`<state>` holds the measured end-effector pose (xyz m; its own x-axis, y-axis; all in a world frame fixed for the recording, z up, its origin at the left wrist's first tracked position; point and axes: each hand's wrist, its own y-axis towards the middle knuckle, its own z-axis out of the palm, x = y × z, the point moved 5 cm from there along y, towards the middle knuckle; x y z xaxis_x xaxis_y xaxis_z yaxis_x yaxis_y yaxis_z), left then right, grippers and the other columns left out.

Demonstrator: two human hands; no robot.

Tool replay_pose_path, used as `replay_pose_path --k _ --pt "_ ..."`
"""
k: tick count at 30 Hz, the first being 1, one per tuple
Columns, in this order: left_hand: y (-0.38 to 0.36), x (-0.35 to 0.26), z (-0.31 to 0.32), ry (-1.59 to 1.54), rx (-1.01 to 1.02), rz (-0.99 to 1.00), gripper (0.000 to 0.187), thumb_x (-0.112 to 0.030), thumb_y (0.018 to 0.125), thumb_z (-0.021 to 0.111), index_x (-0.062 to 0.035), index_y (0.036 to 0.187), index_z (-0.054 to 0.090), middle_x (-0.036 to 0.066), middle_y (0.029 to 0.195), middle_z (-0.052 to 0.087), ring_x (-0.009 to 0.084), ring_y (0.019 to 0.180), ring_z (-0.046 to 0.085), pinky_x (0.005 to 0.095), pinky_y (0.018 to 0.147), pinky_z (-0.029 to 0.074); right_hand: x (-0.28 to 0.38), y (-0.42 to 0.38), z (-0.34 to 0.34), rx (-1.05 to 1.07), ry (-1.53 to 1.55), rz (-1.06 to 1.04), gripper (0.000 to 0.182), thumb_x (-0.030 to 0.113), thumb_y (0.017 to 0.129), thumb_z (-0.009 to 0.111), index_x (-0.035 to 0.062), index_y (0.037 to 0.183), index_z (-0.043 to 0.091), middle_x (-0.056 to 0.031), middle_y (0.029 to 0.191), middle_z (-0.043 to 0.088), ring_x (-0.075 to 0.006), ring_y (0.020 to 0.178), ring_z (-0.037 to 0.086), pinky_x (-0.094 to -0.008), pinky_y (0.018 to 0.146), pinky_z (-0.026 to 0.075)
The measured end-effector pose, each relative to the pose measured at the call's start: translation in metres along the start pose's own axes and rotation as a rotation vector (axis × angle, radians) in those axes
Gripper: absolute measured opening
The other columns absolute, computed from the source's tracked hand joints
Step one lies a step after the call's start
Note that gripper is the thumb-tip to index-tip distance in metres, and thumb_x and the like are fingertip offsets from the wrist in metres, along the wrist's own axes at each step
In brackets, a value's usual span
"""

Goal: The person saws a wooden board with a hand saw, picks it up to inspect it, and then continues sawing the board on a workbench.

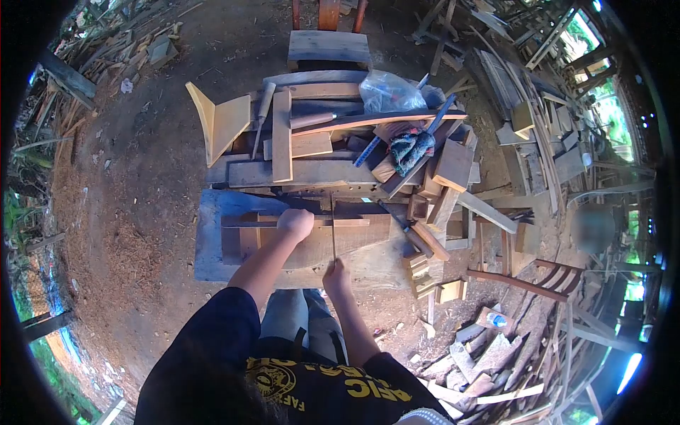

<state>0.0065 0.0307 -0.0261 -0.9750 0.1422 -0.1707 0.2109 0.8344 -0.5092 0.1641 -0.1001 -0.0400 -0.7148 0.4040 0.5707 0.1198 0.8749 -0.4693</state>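
My left hand [295,224] is closed over a narrow wooden strip [350,222] that lies across the workbench [301,275]. My right hand [337,276] grips the near end of a handsaw [333,237], seen almost edge-on as a thin line. The saw's blade points away from me and crosses the strip just right of my left hand. Beneath the strip are a flat board [379,230] and a short wood block [249,237]. Whether the blade has cut into the strip is too small to tell.
Behind the work lie stacked planks [304,172], a chisel [264,110], a clear plastic bag [389,92] and a patterned cloth [411,151]. Wood blocks [453,165] crowd the right side. A wooden chair frame [528,283] and scrap wood [489,361] are on the ground at right.
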Motion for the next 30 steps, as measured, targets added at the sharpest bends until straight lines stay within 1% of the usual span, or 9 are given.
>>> replay_pose_path --k 1,4,8,10,13,17,20,28,30 --pt "0.0 -0.001 -0.001 0.001 -0.001 0.001 0.02 -0.013 0.079 0.054 -0.0062 0.083 0.073 0.016 0.084 0.071 0.0299 0.077 0.071 0.0415 0.068 0.057 -0.009 -0.013 0.003 0.044 -0.028 0.014 0.033 0.024 0.096 0.04 -0.0015 0.11 0.054 -0.0336 0.087 0.062 -0.0495 0.086 0.061 -0.0557 0.076 0.049" --pt "-0.001 -0.001 -0.003 -0.004 0.02 -0.006 0.02 -0.013 0.079 0.055 -0.0062 0.082 0.073 0.015 0.083 0.071 0.0294 0.077 0.071 0.042 0.067 0.057 -0.027 -0.036 0.006 0.064 0.05 0.024 0.033 0.025 0.096 0.041 -0.0019 0.109 0.054 -0.0326 0.087 0.062 -0.0498 0.085 0.061 -0.0558 0.075 0.049" --pt "-0.001 0.001 0.0 -0.022 -0.009 -0.008 0.02 -0.013 0.079 0.055 -0.0062 0.082 0.073 0.015 0.082 0.071 0.0294 0.076 0.071 0.0421 0.066 0.057 -0.013 0.006 0.008 0.023 -0.008 -0.059 0.032 0.025 0.095 0.042 -0.0012 0.108 0.055 -0.0319 0.086 0.062 -0.0497 0.084 0.061 -0.0562 0.074 0.049" --pt "-0.001 0.001 0.002 -0.031 -0.019 -0.009 0.02 -0.013 0.079 0.054 -0.0061 0.082 0.073 0.015 0.082 0.071 0.0295 0.076 0.071 0.042 0.066 0.057 0.002 0.028 0.005 -0.035 0.063 -0.087 0.026 0.022 0.095 0.044 0.0 0.096 0.056 -0.0308 0.081 0.061 -0.0494 0.08 0.06 -0.0543 0.067 0.048" --pt "0.0 0.001 0.001 -0.023 -0.036 0.009 0.021 -0.013 0.079 0.054 -0.0059 0.081 0.073 0.016 0.082 0.071 0.0298 0.076 0.071 0.0421 0.065 0.057 0.009 0.019 0.001 -0.052 0.067 -0.063 0.026 0.022 0.094 0.044 -0.0008 0.095 0.056 -0.0305 0.081 0.062 -0.0491 0.081 0.06 -0.0534 0.066 0.049" --pt "0.001 0.001 0.0 -0.034 -0.025 0.013 0.022 -0.014 0.079 0.053 -0.0058 0.081 0.073 0.017 0.081 0.071 0.0302 0.077 0.071 0.0422 0.066 0.057 -0.044 -0.022 0.023 0.012 0.113 0.003 0.027 0.021 0.094 0.042 -0.0012 0.098 0.057 -0.031 0.085 0.062 -0.0473 0.085 0.061 -0.052 0.07 0.049" --pt "0.001 0.002 0.001 -0.019 -0.028 0.008 0.022 -0.015 0.079 0.053 -0.0057 0.081 0.073 0.017 0.082 0.07 0.0306 0.077 0.07 0.0424 0.066 0.057 -0.025 -0.035 0.002 0.028 0.108 0.003 0.025 0.02 0.094 0.041 0.0002 0.096 0.056 -0.0305 0.086 0.062 -0.0475 0.085 0.061 -0.0532 0.069 0.048" --pt "0.004 0.004 0.006 -0.028 -0.016 -0.004 0.022 -0.013 0.08 0.052 -0.0053 0.082 0.073 0.017 0.084 0.071 0.0307 0.078 0.07 0.0432 0.068 0.057 0.003 0.019 0.001 -0.046 0.093 -0.09 0.023 0.021 0.094 0.044 0.0013 0.094 0.057 -0.0285 0.076 0.06 -0.0471 0.076 0.061 -0.052 0.062 0.048" --pt "0.002 0.002 0.003 -0.029 -0.005 0.008 0.022 -0.012 0.081 0.053 -0.0053 0.084 0.073 0.017 0.087 0.071 0.0304 0.08 0.07 0.0426 0.068 0.057 -0.01 -0.002 0.001 0.013 0.086 -0.045 0.027 0.023 0.095 0.043 0.0003 0.101 0.056 -0.0304 0.084 0.061 -0.0484 0.083 0.06 -0.0532 0.07 0.048"
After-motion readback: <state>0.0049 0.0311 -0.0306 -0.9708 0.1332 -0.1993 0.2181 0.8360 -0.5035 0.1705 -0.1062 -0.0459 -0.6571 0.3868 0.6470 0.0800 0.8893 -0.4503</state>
